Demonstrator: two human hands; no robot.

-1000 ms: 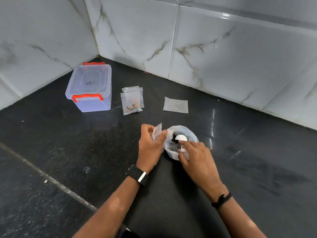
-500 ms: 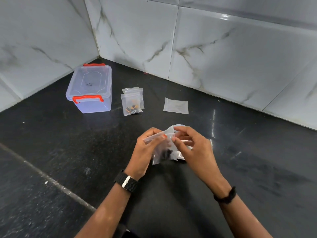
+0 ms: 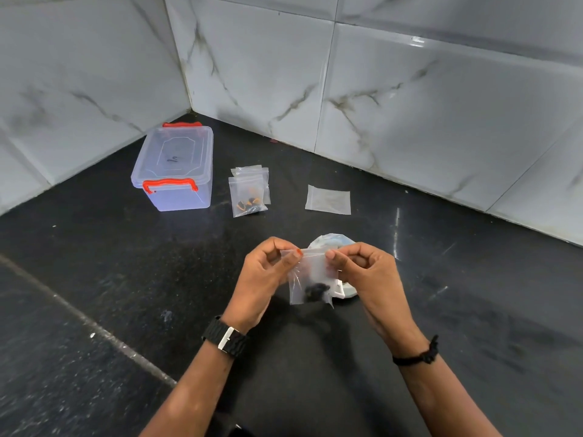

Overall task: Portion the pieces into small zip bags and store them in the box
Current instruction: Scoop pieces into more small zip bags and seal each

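A small clear zip bag (image 3: 310, 280) with dark pieces (image 3: 316, 291) at its bottom hangs between both hands above the black counter. My left hand (image 3: 265, 279) pinches the bag's top left edge. My right hand (image 3: 367, 272) pinches its top right edge. Behind the bag sits a larger clear bag of loose pieces (image 3: 331, 242), mostly hidden. A clear plastic box (image 3: 175, 167) with red latches stands closed at the back left. Filled small zip bags (image 3: 249, 192) with orange and black pieces lie beside it. An empty zip bag (image 3: 328, 200) lies flat further right.
The black stone counter (image 3: 126, 279) meets marble-tiled walls (image 3: 410, 105) at a corner behind the box. A pale seam (image 3: 88, 323) runs diagonally across the counter at the left.
My right hand left the large bag of pieces and came to the small bag's top. Both hands lifted the small bag upright and spread along its zip edge.
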